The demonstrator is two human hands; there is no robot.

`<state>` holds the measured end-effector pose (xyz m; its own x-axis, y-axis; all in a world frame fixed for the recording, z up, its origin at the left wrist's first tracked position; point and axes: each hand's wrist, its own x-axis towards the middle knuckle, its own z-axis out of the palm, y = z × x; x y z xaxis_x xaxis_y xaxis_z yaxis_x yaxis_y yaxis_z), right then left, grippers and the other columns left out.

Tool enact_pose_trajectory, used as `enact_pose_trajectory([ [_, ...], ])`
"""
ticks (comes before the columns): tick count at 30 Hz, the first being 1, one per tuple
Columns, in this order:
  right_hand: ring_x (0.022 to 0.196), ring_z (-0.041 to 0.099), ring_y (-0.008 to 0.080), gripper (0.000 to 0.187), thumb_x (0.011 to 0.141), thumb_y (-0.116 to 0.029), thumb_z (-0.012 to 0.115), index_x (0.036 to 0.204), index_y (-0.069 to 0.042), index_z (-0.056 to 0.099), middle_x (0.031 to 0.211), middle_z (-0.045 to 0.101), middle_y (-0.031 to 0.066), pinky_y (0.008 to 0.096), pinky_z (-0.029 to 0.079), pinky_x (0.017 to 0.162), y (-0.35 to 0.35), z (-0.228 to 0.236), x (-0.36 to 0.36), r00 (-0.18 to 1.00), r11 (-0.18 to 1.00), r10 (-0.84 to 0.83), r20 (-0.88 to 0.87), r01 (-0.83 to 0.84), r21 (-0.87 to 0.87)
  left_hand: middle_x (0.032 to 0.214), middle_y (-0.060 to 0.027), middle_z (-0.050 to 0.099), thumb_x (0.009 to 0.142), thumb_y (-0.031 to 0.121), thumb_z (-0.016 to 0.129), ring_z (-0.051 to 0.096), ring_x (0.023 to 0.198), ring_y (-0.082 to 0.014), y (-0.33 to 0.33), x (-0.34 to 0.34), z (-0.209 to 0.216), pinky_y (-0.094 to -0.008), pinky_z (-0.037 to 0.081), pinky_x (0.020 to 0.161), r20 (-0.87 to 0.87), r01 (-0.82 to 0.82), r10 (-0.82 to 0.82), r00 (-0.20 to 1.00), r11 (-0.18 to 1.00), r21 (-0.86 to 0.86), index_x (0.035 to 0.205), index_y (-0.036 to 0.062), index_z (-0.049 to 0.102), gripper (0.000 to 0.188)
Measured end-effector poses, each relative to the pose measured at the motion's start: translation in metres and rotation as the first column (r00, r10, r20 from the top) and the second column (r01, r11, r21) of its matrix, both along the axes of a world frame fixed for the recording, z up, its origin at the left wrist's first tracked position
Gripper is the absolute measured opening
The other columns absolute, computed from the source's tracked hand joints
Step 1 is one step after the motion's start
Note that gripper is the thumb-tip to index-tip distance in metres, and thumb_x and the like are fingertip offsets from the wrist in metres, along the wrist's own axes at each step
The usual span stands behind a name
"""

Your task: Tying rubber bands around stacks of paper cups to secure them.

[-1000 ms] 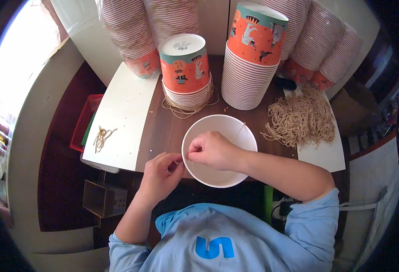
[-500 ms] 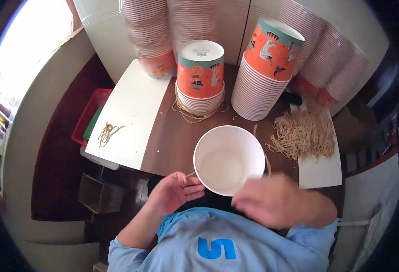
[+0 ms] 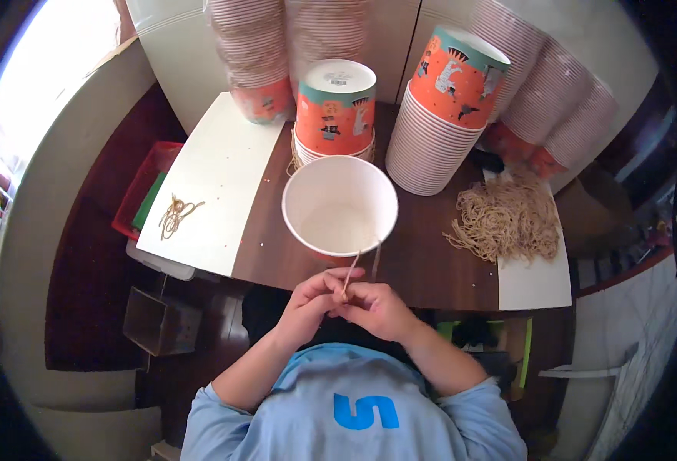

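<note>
A white-lined paper bucket (image 3: pixel 340 201) stands on the table in front of me, its open mouth tipped up toward my view. A thin tan cord (image 3: pixel 351 272) runs from its near rim down to my fingers. My left hand (image 3: pixel 310 307) and my right hand (image 3: pixel 383 310) meet just below the table's near edge. Both are closed, pinching the cord between the fingertips. A second strand hangs from the rim beside the first. How the cord is looped or knotted at my fingers is too small to make out.
Behind the bucket stands a short upside-down stack of orange buckets (image 3: pixel 332 119); right of it rises a taller stack (image 3: pixel 436 140). A heap of loose cords (image 3: pixel 507 219) lies at right. A few cords (image 3: pixel 177 217) lie on the white board at left. Wrapped bucket stacks (image 3: pixel 250 46) line the back.
The bucket has moved left and away from me. My right hand has come left from the bucket's right side to meet my left hand, and both now pinch the cord.
</note>
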<state>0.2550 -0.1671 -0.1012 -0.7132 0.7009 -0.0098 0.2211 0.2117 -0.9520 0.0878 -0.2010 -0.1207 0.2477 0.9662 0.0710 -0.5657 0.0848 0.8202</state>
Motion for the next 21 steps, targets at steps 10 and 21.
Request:
enact_pose_trajectory([
  [10,0.094,0.061,0.0172,0.018,0.087,-0.012,0.061,0.102,-0.001,0.062,0.101,0.064,0.0084,0.0304,0.048,0.085,-0.042,-0.056,0.007,0.999,0.799,-0.020,0.040,0.040,-0.601,0.078,0.0001,0.054,0.087,0.002,0.053,0.046,0.061,-0.0060,-0.002,-0.012,-0.007,-0.0211,0.037,0.053,-0.208,-0.212,0.213,0.955,0.977,0.030,0.085,0.0050,0.054,0.003],
  [21,0.075,0.061,0.0103,0.009,0.081,-0.006,0.068,0.087,0.000,0.064,0.084,0.064,0.0063,0.0246,0.050,0.065,-0.010,0.012,-0.010,0.916,0.918,-0.373,-0.145,0.388,0.085,0.080,-0.0058,0.052,0.077,0.001,0.063,0.048,0.057,-0.0113,-0.016,-0.001,0.020,-0.0239,0.036,0.048,-0.665,-0.108,0.524,0.533,0.821,0.561,0.088,0.0016,0.055,0.014],
])
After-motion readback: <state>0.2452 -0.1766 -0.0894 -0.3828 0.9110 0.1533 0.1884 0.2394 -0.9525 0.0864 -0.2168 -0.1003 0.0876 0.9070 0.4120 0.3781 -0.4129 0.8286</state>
